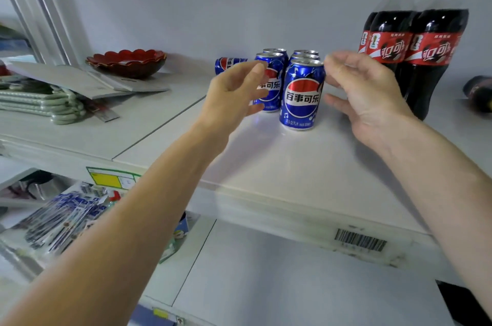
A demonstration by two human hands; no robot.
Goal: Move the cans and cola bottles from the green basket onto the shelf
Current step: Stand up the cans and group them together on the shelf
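Several blue Pepsi cans stand in two rows on the white shelf (279, 166); the front right can (302, 94) is nearest me. Another can (225, 65) lies on its side behind them at the left. Several cola bottles (426, 46) with yellow caps and red labels stand at the right. My left hand (234, 96) hovers in front of the front left can (271, 86), fingers loosely curved, holding nothing. My right hand (364, 91) is beside the front right can, fingers spread and apart from it. The green basket is out of view.
A red scalloped bowl (127, 62) sits at the back left, by grey boards (80, 78) and stacked pale green trays (40, 104). A dark object (479, 94) lies at the far right. The lower shelf holds packaged goods (61, 216).
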